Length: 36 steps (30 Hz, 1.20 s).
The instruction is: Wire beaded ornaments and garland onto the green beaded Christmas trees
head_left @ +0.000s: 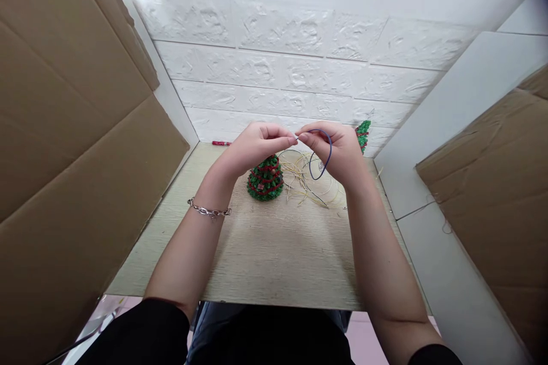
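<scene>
Two hands, left hand and right hand, fingers pinched on one blue wire loop; two beaded trees; one tabletop.

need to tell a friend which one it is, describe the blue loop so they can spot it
On the wooden table, look above the tangle of pale strands. The blue loop hangs pinched between the left hand and right hand; it alone is dark blue.
</scene>
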### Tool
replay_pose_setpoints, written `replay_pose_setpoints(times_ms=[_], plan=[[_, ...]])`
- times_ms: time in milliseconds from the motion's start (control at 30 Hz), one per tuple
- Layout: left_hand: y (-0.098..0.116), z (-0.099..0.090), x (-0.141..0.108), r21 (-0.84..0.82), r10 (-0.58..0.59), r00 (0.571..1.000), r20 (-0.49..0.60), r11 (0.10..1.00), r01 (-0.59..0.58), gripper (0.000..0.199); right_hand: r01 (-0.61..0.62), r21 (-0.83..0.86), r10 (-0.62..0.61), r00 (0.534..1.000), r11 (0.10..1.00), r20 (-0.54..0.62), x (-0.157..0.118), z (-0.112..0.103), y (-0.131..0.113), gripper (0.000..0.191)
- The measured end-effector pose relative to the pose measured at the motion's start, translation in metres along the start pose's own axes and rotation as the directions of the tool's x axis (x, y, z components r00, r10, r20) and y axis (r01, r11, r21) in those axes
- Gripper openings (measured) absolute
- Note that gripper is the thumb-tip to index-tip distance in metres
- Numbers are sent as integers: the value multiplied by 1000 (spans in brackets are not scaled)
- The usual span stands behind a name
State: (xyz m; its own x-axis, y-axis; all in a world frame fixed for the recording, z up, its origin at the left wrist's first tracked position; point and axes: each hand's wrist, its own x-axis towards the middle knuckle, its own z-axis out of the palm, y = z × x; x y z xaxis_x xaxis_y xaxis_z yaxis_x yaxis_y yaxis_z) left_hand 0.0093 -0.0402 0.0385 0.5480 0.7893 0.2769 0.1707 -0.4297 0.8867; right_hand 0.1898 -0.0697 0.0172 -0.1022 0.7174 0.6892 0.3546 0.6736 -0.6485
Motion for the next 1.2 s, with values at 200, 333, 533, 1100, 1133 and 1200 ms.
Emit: replay_pose_setpoints(times_ms=[200, 333, 533, 1100, 1133, 1200], plan=[[-3, 0, 2, -5, -47, 998, -33, 999, 47, 18, -12, 4, 12, 1000, 1000, -29, -1, 1, 2, 15], [-5, -1, 3, 0, -59, 997, -54, 998, 59, 18, 1, 26, 0, 997, 1000, -76, 0, 2, 2, 14], [-6, -1, 3, 1, -61, 996, -70, 998, 62, 17, 6, 94, 6, 992, 996, -126, 0, 3, 2, 10], [-1, -5, -1, 296, 41, 988, -146, 955, 4, 17, -134, 98, 158, 938, 986, -307, -3, 23, 10, 39], [-1, -5, -1, 321, 65, 984, -165, 947, -9, 17, -136, 106, 162, 939, 985, -302, -2, 23, 11, 40], [-1, -3, -1, 365, 137, 968, -208, 930, -53, 16, -138, 110, 163, 946, 984, -279, -2, 23, 11, 42]])
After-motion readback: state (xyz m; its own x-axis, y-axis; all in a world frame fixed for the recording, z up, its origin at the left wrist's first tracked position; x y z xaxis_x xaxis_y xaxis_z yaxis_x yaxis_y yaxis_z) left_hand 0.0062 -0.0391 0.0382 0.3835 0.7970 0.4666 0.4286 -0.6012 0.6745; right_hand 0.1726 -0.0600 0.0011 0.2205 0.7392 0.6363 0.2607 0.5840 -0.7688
